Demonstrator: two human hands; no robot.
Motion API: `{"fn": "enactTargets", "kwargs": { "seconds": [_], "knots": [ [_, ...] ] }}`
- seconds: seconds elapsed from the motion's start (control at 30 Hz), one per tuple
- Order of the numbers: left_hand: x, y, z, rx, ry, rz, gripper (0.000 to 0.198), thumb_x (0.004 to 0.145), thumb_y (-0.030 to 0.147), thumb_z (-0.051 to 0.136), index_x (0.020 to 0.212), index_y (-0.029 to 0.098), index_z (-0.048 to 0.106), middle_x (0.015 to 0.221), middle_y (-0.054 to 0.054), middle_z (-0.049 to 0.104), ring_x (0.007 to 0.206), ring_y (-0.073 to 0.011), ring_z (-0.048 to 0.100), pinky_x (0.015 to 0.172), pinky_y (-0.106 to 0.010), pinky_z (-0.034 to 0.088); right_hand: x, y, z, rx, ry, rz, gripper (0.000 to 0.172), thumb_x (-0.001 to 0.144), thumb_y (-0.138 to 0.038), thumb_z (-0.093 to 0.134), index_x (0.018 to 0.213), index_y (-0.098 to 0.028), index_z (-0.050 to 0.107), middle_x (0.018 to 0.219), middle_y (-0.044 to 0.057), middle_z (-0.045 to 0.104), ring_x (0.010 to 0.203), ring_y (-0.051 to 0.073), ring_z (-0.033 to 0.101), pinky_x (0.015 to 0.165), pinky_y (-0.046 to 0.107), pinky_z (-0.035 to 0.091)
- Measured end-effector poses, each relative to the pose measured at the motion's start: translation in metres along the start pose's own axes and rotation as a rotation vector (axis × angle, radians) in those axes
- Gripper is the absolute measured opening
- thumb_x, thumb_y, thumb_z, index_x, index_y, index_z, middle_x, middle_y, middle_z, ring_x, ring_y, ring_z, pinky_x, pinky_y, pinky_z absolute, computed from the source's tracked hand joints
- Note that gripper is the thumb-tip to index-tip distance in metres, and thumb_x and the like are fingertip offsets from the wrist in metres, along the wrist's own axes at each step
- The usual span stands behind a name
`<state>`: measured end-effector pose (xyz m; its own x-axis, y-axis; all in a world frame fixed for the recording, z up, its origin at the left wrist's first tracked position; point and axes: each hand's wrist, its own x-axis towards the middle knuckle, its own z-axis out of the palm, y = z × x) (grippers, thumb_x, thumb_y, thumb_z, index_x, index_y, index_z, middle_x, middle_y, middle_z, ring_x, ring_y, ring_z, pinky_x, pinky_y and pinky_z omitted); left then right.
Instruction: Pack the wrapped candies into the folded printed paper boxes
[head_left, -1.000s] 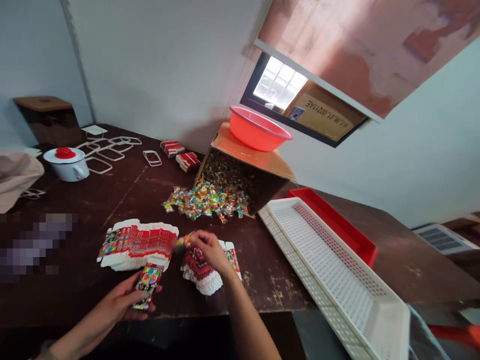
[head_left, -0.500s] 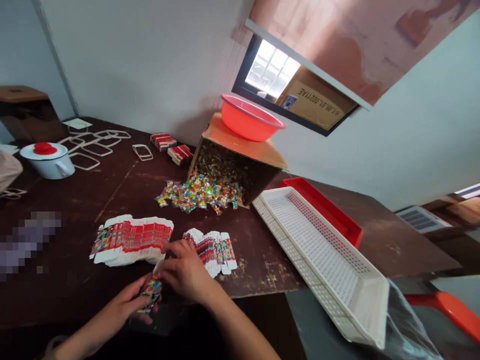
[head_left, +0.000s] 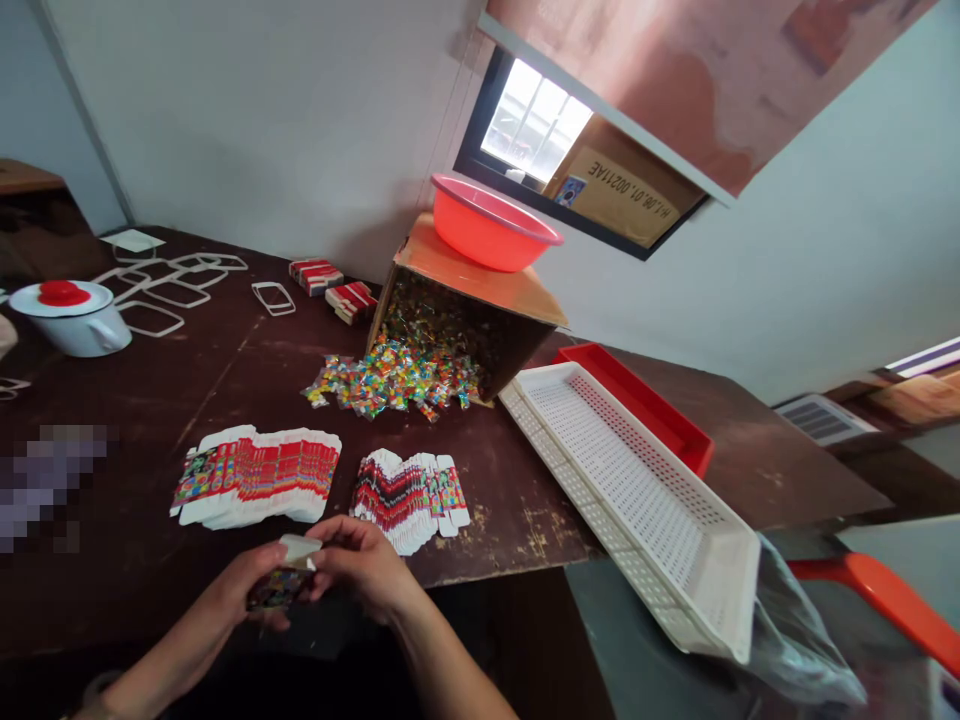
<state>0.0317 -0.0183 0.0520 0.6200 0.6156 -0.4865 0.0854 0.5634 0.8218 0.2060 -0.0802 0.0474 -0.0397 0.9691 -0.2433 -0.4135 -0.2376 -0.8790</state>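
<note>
Both hands meet at the near edge of the dark table [head_left: 525, 520] over one small colourful carton [head_left: 279, 580]. My left hand [head_left: 236, 590] grips the carton from the left. My right hand [head_left: 361, 562] pinches its white top flap from the right. Just beyond them lie two fanned stacks of flat printed cartons, a wide one [head_left: 255, 476] at the left and a smaller one [head_left: 409, 488] at the right. Farther back, a cardboard box [head_left: 480, 300] on its side spills wrapped candies [head_left: 394, 385] onto the table.
An orange basin [head_left: 491, 222] rests on the tipped box. A white perforated tray [head_left: 630, 490] overlaps a red tray [head_left: 637, 405] at the right. A white pot with a red lid [head_left: 71, 315], white frames [head_left: 169, 290] and small red boxes [head_left: 334, 285] stand at the back left.
My right hand came back from beside the smaller stack to the carton in my left hand and now holds its flap. The view shifted a little to the right.
</note>
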Motion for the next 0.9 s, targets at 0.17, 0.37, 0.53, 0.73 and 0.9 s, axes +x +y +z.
{"fn": "enactTargets", "kwargs": {
  "seconds": [0.17,0.37,0.53,0.73,0.9],
  "knots": [
    [0.005,-0.003,-0.004,0.067,0.091,0.024,0.052,0.064,0.051,0.075,0.105,0.019,0.072,0.108,-0.011,0.073,0.107,-0.0357,0.062,0.071,-0.039,0.058,-0.015,-0.022,0.014,-0.793,0.041,-0.450,0.027,0.088,-0.021,0.055,0.110,-0.026,0.071,0.099,0.005,0.065,0.090,0.016,0.062,0.083,0.028,0.049],
    [0.002,-0.006,-0.005,-0.003,0.019,0.025,0.045,0.074,0.050,0.068,0.107,0.020,0.072,0.107,-0.009,0.073,0.105,-0.0332,0.063,0.076,-0.040,0.056,-0.021,-0.028,0.013,-0.785,0.008,-0.437,0.027,0.092,-0.031,0.056,0.115,-0.030,0.070,0.106,0.004,0.068,0.095,0.016,0.064,0.087,0.027,0.049],
    [0.001,-0.008,-0.015,0.226,-0.024,0.068,0.055,0.070,0.046,0.077,0.117,0.021,0.069,0.086,-0.004,0.074,0.088,-0.0260,0.065,0.086,-0.036,0.051,-0.015,-0.023,0.005,-0.642,0.084,-0.395,0.021,0.087,-0.037,0.064,0.101,-0.027,0.076,0.095,0.004,0.072,0.089,0.018,0.066,0.081,0.029,0.051],
    [-0.005,-0.022,0.007,0.014,-0.050,-0.081,0.063,0.074,0.053,0.072,0.127,0.021,0.062,0.089,-0.004,0.072,0.067,-0.0199,0.062,0.059,-0.031,0.053,-0.024,-0.007,0.002,-0.988,0.018,-0.539,0.035,0.093,-0.035,0.054,0.126,-0.027,0.063,0.110,0.008,0.071,0.097,0.020,0.063,0.091,0.034,0.046],
    [-0.003,-0.034,0.035,-0.018,-0.251,-0.109,0.062,0.072,0.051,0.075,0.128,0.028,0.061,0.128,-0.008,0.065,0.115,-0.0307,0.059,0.093,-0.042,0.052,-0.091,-0.050,-0.037,-0.927,0.117,-0.293,0.023,0.093,-0.031,0.056,0.107,-0.032,0.073,0.093,0.002,0.075,0.089,0.019,0.066,0.083,0.031,0.048]
  ]
}}
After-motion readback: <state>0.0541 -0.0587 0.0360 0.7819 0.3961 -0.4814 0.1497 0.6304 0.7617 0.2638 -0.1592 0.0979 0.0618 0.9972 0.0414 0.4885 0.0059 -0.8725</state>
